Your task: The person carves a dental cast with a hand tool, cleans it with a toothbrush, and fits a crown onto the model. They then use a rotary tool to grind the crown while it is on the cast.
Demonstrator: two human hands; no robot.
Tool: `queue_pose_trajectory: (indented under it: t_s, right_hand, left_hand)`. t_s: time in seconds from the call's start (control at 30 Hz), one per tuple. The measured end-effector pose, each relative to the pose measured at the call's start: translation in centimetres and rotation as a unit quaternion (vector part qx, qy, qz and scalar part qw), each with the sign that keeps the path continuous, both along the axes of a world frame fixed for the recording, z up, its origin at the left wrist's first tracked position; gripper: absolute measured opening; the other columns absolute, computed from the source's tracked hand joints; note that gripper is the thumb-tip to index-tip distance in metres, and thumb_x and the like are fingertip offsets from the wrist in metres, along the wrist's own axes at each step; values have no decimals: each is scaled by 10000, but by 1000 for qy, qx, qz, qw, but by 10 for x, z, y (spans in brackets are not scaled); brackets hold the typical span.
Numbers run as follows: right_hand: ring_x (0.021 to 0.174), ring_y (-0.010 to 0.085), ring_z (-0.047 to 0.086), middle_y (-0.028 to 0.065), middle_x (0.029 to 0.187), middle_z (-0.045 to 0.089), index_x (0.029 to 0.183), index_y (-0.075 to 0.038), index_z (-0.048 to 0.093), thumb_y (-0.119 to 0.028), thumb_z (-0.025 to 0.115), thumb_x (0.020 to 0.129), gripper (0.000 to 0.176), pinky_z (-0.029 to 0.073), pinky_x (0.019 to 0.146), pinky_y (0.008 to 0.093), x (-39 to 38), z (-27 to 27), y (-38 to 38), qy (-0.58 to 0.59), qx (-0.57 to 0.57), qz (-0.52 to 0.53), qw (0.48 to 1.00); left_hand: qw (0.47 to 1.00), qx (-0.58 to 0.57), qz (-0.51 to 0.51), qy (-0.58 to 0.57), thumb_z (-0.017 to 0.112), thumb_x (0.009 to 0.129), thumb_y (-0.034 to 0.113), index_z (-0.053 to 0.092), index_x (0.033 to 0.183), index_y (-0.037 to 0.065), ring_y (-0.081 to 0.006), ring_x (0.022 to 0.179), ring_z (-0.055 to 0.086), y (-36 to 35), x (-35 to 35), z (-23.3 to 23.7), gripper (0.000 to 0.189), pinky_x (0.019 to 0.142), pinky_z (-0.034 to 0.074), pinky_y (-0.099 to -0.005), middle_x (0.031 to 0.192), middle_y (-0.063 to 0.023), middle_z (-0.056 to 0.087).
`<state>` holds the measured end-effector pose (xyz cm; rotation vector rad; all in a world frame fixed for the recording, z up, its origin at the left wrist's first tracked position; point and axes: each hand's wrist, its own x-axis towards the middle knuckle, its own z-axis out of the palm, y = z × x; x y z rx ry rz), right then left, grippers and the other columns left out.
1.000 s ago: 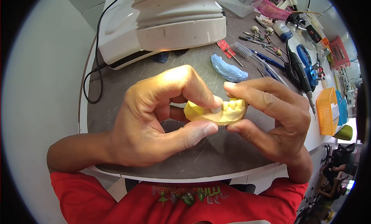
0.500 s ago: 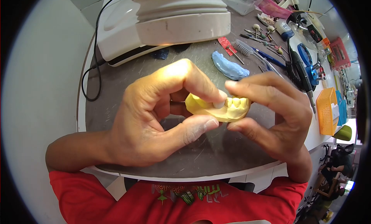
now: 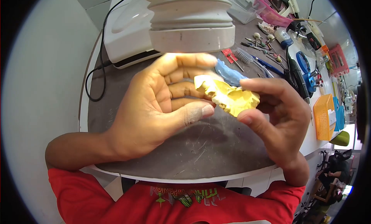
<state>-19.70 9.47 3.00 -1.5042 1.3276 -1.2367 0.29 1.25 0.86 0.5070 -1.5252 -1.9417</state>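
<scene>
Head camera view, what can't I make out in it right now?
All in the head view:
Yellow model: its far side, turned away from the camera and partly behind the right hand.
Left hand: some fingertips, blurred or behind the model, so contact is unclear.
Blue piece: part of its near edge, behind the model.
White bellows nozzle: its top, cut off by the upper edge.
Small tools: tip detail, too small.

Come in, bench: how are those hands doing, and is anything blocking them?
Right hand pinching yellow dental model above grey tabletop. Left hand open around its left end, contact unclear. Blue moulded piece lies just beyond; nothing visibly blocking.
</scene>
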Motion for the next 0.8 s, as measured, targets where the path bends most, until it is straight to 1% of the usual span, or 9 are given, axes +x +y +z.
queue_pose_trajectory:
  t_s: [0.03,0.07,0.13,0.2,0.23,0.43,0.5,0.57,0.8]
  right_hand:
    - [870,143,618,136,975,625,1112,83,522,-123,753,753,474,514,723,244,-2,-1,2,94,-73,7,993]
    - [885,149,617,139,982,623,1113,79,516,-96,770,730,492,517,731,252,-3,-1,4,188,-145,13,971]
    - [880,166,621,150,962,628,1089,71,524,-97,790,703,498,521,722,258,-3,-2,6,210,-167,-6,963]
    - [871,187,629,165,950,631,1072,66,529,-112,804,684,507,525,718,266,-5,-2,6,302,-256,31,918]
    - [862,209,636,177,937,632,1057,41,533,-141,816,670,513,530,707,275,-4,-3,4,306,-291,28,906]
    - [815,240,648,183,928,635,1041,-28,529,-187,822,657,508,540,654,278,3,-1,12,312,-275,24,909]
    - [807,241,650,181,925,635,1041,-32,526,-187,822,656,510,541,648,277,4,-2,12,317,-288,23,903]
    - [799,241,651,179,921,635,1042,-37,522,-186,822,654,512,542,642,275,5,-2,12,322,-302,22,897]
    - [794,218,628,177,907,618,1032,3,526,-170,827,648,518,513,634,254,2,-6,10,300,-302,35,904]
  left_hand:
    - [999,28,-23,-8,602,836,3,383,1268,-23,-185,1089,556,-2,1,0,486,940,472,-301,1187,-157,532]
    - [999,27,-25,-9,602,836,3,383,1268,-23,-185,1089,556,-2,0,0,486,940,472,-301,1187,-157,532]
    - [999,38,-30,10,595,850,24,415,1241,-35,-187,1090,558,0,-1,0,435,945,467,-306,1198,-157,532]
    - [999,21,-30,15,571,864,25,438,1221,-41,-193,1090,560,0,-1,-1,387,948,464,-314,1196,-167,538]
    - [999,17,-30,18,558,865,10,442,1213,-40,-195,1089,561,0,-1,-1,370,945,465,-316,1191,-174,542]
    - [998,-46,-25,44,518,864,-48,458,1157,-34,-206,1080,566,2,-3,-4,299,933,470,-326,1166,-196,554]
    - [998,-45,-23,46,511,862,-59,458,1140,-28,-207,1069,571,3,-3,-5,284,928,471,-327,1160,-197,556]
    - [991,-118,-24,55,508,861,-64,449,1123,-12,-205,1047,576,2,-3,-8,273,922,469,-328,1134,-190,563]
    - [991,-119,-22,51,507,876,-18,445,1140,-2,-194,1039,570,1,-5,-7,272,918,465,-325,1113,-174,564]
